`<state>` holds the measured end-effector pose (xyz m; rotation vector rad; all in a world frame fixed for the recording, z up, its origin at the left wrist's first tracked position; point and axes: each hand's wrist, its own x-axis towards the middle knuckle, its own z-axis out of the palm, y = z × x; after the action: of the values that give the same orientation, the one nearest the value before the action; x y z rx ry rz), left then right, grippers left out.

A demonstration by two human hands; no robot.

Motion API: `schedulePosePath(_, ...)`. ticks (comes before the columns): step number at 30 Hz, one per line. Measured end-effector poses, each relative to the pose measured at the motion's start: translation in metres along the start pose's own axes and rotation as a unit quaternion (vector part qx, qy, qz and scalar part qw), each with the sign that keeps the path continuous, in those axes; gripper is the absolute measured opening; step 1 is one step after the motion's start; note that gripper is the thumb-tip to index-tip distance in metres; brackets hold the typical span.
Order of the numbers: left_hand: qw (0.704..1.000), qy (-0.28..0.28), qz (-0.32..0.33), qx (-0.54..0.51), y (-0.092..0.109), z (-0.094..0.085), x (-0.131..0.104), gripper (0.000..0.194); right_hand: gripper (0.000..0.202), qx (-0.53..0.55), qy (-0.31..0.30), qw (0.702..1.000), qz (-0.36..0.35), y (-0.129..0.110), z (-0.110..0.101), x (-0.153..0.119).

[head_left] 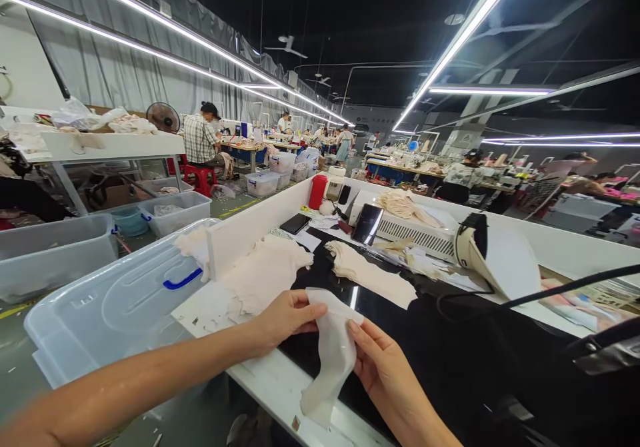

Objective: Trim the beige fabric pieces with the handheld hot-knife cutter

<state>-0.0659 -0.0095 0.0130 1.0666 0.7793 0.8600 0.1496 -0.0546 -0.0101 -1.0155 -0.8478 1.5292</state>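
Observation:
A thin white strip of fabric (333, 347) hangs between my two hands above the front edge of the table. My left hand (287, 317) pinches its upper left corner between thumb and fingers. On the other side, my right hand (377, 354) pinches the upper right edge, and the lower end dangles free. Behind the left hand lies a spread pile of cream fabric pieces (265, 267). A neater stack of cream pieces (373, 274) rests on the black tabletop (425, 347) beyond the strip.
A clear plastic lidded bin (125, 300) stands left of the table. Toward the back are a phone (367, 224), a red container (318, 192) and a white vented machine (420, 234). A cream lamp-like object (470, 247) and black cables stand right. Several people work at tables farther off.

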Motion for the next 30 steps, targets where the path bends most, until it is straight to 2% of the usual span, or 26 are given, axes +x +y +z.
schedulePosePath(6,1.000,0.020,0.000,0.009,0.006,-0.001,-0.002,0.084,0.056,0.003,0.018,1.000,0.015,-0.006,-0.008,-0.003)
schedulePosePath(11,0.999,0.022,0.000,0.040,0.009,-0.002,-0.007,0.076,0.059,-0.035,-0.028,0.998,0.040,-0.008,-0.015,0.003)
schedulePosePath(17,0.999,0.028,0.002,0.026,0.010,-0.001,-0.006,0.075,0.056,-0.041,-0.021,0.998,0.032,-0.005,-0.019,0.000)
schedulePosePath(22,0.998,0.056,0.013,0.001,0.007,0.002,-0.003,0.073,0.053,-0.028,-0.003,0.999,0.017,-0.002,-0.020,-0.003)
schedulePosePath(30,0.996,0.074,0.041,0.037,0.008,0.004,-0.001,0.074,0.053,-0.040,-0.009,0.999,-0.001,-0.003,-0.024,-0.011)
